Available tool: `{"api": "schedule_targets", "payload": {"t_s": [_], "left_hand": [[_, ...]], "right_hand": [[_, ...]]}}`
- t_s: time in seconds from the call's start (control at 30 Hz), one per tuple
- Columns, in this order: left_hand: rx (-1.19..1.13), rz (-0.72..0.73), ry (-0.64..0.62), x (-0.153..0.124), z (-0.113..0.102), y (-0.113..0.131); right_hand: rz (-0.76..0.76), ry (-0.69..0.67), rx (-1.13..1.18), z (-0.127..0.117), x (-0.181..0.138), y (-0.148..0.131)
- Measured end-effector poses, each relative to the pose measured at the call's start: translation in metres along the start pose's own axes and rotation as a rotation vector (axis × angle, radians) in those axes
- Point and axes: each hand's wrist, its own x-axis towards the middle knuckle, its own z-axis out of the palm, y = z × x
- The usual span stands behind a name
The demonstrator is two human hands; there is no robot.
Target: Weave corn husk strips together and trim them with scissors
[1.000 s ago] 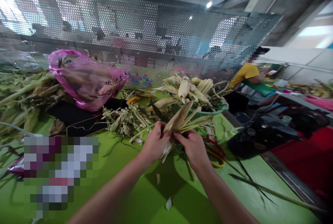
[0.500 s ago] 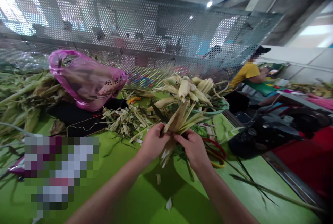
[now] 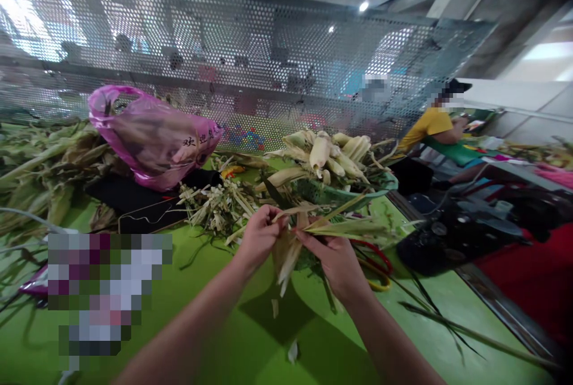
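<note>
Over the green table (image 3: 250, 343) both my hands hold one ear of corn (image 3: 290, 248) still in its husk. My left hand (image 3: 258, 237) pinches a strip of husk at the ear's top, fingers closed. My right hand (image 3: 333, 259) grips the ear and its husk leaves (image 3: 353, 227), which spread out flat to the right. Pale husk ends hang down between my hands. The cob itself is mostly hidden by husk and fingers.
A green basket (image 3: 358, 194) heaped with peeled corn cobs (image 3: 331, 152) stands just behind. Husk scraps (image 3: 215, 206) lie left of it, then a pink plastic bag (image 3: 152, 137) and unpeeled corn (image 3: 40, 164). Red-handled scissors (image 3: 376, 265) lie right. A person in yellow (image 3: 427, 125) sits far right.
The husk leaves that stood upright have been pulled down and out to the right. My hands have moved slightly apart, and the view has shifted a little.
</note>
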Motion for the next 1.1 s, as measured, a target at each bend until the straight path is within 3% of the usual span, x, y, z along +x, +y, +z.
{"api": "schedule_targets", "payload": {"t_s": [0.1,0.23,0.37,0.53,0.63,0.7,0.87,1.1], "left_hand": [[0.013,0.005,0.101,0.008,-0.011,-0.006],[0.109,-0.054,0.264,0.024,-0.033,-0.017],[0.173,-0.109,0.303,0.032,-0.044,-0.021],[0.221,-0.07,0.221,0.025,-0.028,-0.021],[0.161,-0.049,0.132,0.014,-0.01,-0.019],[0.042,-0.059,0.056,0.006,0.0,-0.016],[-0.195,-0.067,-0.028,-0.006,0.011,-0.007],[-0.145,-0.082,-0.115,-0.007,0.008,-0.001]], "right_hand": [[0.043,-0.001,0.115,-0.006,-0.006,-0.01],[-0.119,0.01,0.273,-0.025,-0.017,-0.037],[-0.24,0.105,0.46,-0.046,-0.024,-0.062],[-0.163,0.041,0.37,-0.036,-0.019,-0.051],[0.063,0.016,0.267,-0.014,-0.011,-0.026],[0.117,0.01,0.217,-0.002,-0.005,-0.01],[0.073,0.014,0.028,0.0,0.008,0.013],[-0.038,0.063,-0.102,-0.009,0.012,0.015]]}}
